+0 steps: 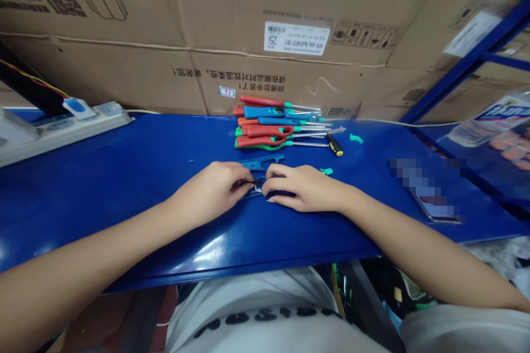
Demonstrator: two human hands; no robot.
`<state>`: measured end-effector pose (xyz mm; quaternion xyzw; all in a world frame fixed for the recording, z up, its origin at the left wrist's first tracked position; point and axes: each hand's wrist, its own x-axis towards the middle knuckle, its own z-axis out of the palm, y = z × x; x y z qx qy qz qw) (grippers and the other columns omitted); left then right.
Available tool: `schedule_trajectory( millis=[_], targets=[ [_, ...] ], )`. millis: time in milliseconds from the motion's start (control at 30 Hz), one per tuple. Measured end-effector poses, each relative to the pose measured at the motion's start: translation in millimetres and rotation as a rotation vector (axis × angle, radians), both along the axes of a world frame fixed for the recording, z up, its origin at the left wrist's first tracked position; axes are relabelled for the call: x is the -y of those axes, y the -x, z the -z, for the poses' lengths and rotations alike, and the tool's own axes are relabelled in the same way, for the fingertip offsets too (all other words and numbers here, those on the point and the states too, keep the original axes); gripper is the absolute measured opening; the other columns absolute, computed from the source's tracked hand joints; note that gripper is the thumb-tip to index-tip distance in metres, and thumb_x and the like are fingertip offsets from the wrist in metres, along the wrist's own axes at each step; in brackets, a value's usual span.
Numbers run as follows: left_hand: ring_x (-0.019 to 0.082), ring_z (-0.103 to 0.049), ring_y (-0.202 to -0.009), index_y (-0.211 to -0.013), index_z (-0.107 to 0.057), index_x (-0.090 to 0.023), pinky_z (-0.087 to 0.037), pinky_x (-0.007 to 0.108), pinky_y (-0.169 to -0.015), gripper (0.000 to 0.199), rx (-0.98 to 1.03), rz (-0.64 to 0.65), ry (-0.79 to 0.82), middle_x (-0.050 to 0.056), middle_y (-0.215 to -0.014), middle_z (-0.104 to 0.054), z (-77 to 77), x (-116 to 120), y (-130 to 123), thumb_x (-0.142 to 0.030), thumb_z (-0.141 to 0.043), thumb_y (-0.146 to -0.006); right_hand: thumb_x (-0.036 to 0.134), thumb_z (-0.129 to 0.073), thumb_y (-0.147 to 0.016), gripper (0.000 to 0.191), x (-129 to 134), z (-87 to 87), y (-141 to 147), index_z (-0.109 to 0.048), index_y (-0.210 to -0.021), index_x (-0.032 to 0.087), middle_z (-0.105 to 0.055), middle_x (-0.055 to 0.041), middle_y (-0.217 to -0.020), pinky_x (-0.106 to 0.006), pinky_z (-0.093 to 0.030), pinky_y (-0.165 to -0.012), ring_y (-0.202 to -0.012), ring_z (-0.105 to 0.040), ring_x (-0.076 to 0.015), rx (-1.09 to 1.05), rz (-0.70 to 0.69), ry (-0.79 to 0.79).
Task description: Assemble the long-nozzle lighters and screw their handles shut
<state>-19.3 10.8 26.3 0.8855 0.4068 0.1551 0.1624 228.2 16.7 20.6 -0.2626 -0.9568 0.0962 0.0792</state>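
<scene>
My left hand (221,190) is closed in a pinch on a thin dark piece, too small to name, above a blue lighter casing half (249,193). My right hand (300,187) curls its fingers over the right part of this casing, where a bit of bare metal shows; its grip is partly hidden. Just beyond my fingers lies another blue casing half (265,162) with a trigger opening. A small green piece (327,171) rests behind my right wrist.
Several long-nosed lighters (265,131) are piled at the back beside a black-and-yellow screwdriver (335,146) and another green piece (356,138). A phone (434,198) lies right, a power strip (62,135) left. Cardboard boxes (144,60) stand behind the blue table (124,176).
</scene>
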Motion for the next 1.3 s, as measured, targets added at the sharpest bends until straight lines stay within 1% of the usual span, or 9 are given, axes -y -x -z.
schedule_trajectory(
  millis=[167, 233, 367, 567, 800, 967, 1033, 1167, 1300],
  targets=[
    [0.018, -0.068, -0.076, -0.092, -0.072, -0.019, -0.045, 0.027, -0.069, 0.013, 0.017, -0.007, -0.009, 0.002, -0.087, -0.074, 0.8, 0.8, 0.8, -0.021, -0.059, -0.095, 0.035, -0.056, -0.100, 0.026, -0.8, 0.6, 0.3, -0.059, -0.124, 0.025, -0.061, -0.0060, -0.124, -0.026, -0.040, -0.064, -0.087, -0.063, -0.0168, -0.031, 0.042, 0.038],
    [0.018, -0.068, -0.075, -0.094, -0.071, -0.019, -0.045, 0.027, -0.068, 0.014, 0.041, -0.026, -0.005, 0.002, -0.087, -0.074, 0.4, 2.2, 0.6, -0.023, -0.058, -0.096, 0.034, -0.057, -0.099, 0.024, -1.5, 1.2, 0.6, -0.058, -0.120, 0.022, -0.063, -0.0067, -0.121, -0.026, -0.041, -0.065, -0.092, -0.064, -0.0180, -0.051, 0.052, 0.062],
    [0.018, -0.069, -0.075, -0.097, -0.068, -0.019, -0.045, 0.027, -0.066, 0.014, 0.069, -0.061, 0.007, 0.002, -0.087, -0.074, -0.1, 4.1, 0.1, -0.026, -0.055, -0.097, 0.029, -0.061, -0.097, 0.016, -2.1, 1.3, 1.7, -0.057, -0.109, 0.020, -0.066, -0.0053, -0.112, -0.026, -0.041, -0.067, -0.091, -0.064, -0.0177, -0.082, 0.087, 0.125],
    [0.018, -0.068, -0.074, -0.094, -0.068, -0.020, -0.044, 0.027, -0.066, 0.014, 0.085, -0.032, 0.000, 0.002, -0.085, -0.074, 0.3, 3.9, -0.3, -0.026, -0.056, -0.097, 0.028, -0.062, -0.096, 0.016, -1.3, 1.2, 3.7, -0.056, -0.109, 0.021, -0.068, -0.0022, -0.104, -0.026, -0.041, -0.069, -0.091, -0.066, -0.0172, -0.100, 0.147, 0.181],
    [0.017, -0.067, -0.072, -0.094, -0.069, -0.020, -0.043, 0.027, -0.065, 0.013, 0.070, -0.030, 0.011, 0.001, -0.085, -0.074, 0.5, 3.4, -0.5, -0.026, -0.057, -0.096, 0.029, -0.062, -0.096, 0.018, -2.4, 2.7, 2.6, -0.056, -0.111, 0.021, -0.068, -0.0022, -0.103, -0.025, -0.040, -0.068, -0.089, -0.065, -0.0168, -0.121, 0.152, 0.184],
    [0.017, -0.067, -0.072, -0.093, -0.069, -0.020, -0.044, 0.027, -0.065, 0.013, 0.066, -0.018, 0.004, 0.001, -0.084, -0.073, 0.3, 3.0, -0.2, -0.024, -0.056, -0.096, 0.029, -0.058, -0.097, 0.009, -2.1, 1.5, 1.0, -0.059, -0.101, 0.020, -0.066, -0.0044, -0.105, -0.025, -0.039, -0.066, -0.086, -0.062, -0.0161, -0.125, 0.083, 0.140],
    [0.017, -0.066, -0.072, -0.093, -0.069, -0.020, -0.044, 0.027, -0.065, 0.013, 0.063, -0.018, 0.002, 0.001, -0.084, -0.073, 0.1, 3.1, 0.0, -0.024, -0.057, -0.096, 0.032, -0.059, -0.097, 0.013, -1.9, 1.4, 0.5, -0.060, -0.099, 0.020, -0.065, -0.0047, -0.106, -0.025, -0.037, -0.064, -0.086, -0.061, -0.0159, -0.116, 0.059, 0.113],
    [0.017, -0.065, -0.071, -0.091, -0.069, -0.019, -0.043, 0.027, -0.065, 0.013, 0.050, -0.019, 0.007, 0.001, -0.082, -0.072, -0.7, 3.5, -0.2, -0.025, -0.058, -0.096, 0.039, -0.062, -0.095, 0.020, -1.6, 1.5, 1.4, -0.058, -0.099, 0.020, -0.063, -0.0033, -0.103, -0.024, -0.032, -0.059, -0.077, -0.056, -0.0136, -0.079, 0.068, 0.062],
    [0.016, -0.065, -0.071, -0.090, -0.069, -0.019, -0.043, 0.027, -0.065, 0.013, 0.044, -0.005, 0.006, 0.002, -0.082, -0.071, -0.3, 3.9, -0.1, -0.025, -0.058, -0.096, 0.036, -0.055, -0.100, 0.018, -1.1, 1.6, 2.8, -0.058, -0.096, 0.020, -0.063, -0.0030, -0.097, -0.024, -0.032, -0.060, -0.076, -0.055, -0.0134, -0.106, 0.090, 0.056]
  ],
)
